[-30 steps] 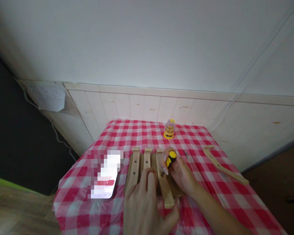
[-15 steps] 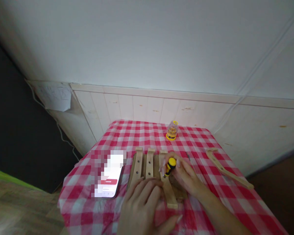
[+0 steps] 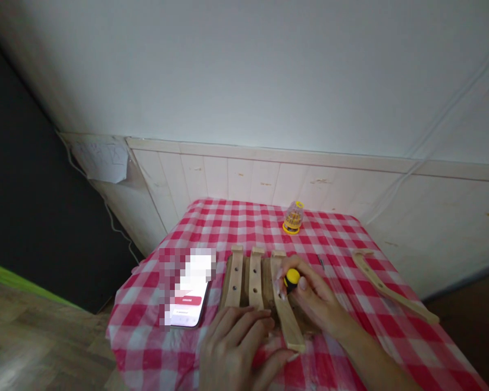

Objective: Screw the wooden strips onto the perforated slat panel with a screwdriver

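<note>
A short screwdriver (image 3: 292,278) with a yellow and black handle is gripped in the closed fingers of my right hand (image 3: 312,296). Its tip is hidden by the fingers, over the right wooden hook (image 3: 290,325). That hook lies slanted on a brown wooden board (image 3: 269,277). Left of it are a middle wooden hook (image 3: 255,279) and a left wooden hook (image 3: 235,279), each with two dark screw heads. My left hand (image 3: 238,345) rests with outstretched fingers across the lower ends of these two, its thumb at the right hook's lower end.
A lit phone (image 3: 187,304) lies left of the board. At the back stands a clear and yellow bit case (image 3: 293,218). A loose curved wooden hook (image 3: 391,293) and a small dark metal piece (image 3: 321,262) lie right, on the checked tablecloth (image 3: 146,347).
The screwdriver handle has turned and tilts differently in my right hand. My left fingers have drawn back slightly from the right hook. The whole view has shifted a little.
</note>
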A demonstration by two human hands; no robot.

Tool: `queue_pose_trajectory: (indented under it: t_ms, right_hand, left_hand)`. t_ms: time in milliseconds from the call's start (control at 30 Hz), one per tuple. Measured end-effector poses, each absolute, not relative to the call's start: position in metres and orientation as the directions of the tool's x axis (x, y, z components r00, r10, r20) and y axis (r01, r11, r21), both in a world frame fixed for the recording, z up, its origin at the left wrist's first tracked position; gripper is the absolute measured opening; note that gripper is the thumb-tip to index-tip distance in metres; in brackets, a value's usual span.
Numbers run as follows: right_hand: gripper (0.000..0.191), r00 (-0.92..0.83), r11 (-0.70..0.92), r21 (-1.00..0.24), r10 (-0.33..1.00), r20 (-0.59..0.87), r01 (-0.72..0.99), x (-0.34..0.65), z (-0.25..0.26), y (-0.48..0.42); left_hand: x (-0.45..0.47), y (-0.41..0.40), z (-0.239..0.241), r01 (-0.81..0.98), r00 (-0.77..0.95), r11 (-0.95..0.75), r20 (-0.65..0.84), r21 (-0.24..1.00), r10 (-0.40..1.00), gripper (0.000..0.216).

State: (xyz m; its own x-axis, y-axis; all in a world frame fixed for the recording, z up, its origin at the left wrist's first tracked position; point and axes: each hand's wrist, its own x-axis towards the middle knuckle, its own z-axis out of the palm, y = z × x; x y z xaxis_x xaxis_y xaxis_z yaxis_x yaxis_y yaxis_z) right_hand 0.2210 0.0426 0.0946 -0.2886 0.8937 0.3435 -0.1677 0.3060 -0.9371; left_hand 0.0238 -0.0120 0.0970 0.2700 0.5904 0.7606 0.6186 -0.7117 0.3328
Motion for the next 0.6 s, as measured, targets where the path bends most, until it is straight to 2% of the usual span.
queue_pose_trajectory:
  t_ms: [133, 467, 600]
  right_hand:
    - [0.047, -0.316, 0.295, -0.942, 0.889, 0.332, -0.16, 0.224, 0.093, 0.042]
    - [0.038, -0.281, 0.157, -0.922, 0.922, 0.266, -0.355, 0.217, 0.101, 0.048]
    - [0.044, -0.279, 0.143, -0.919, 0.925, 0.256, -0.368, 0.212, 0.105, 0.049]
  left_hand:
    - [0.026, -0.012, 0.101, 0.642, 0.239, -0.695, 0.777, 0.324, 0.582, 0.049]
    - [0.03, -0.013, 0.105, 0.684, 0.202, -0.625, 0.724, 0.378, 0.659, 0.062]
    - [0.027, -0.012, 0.105, 0.685, 0.217, -0.606, 0.68, 0.405, 0.7, 0.065]
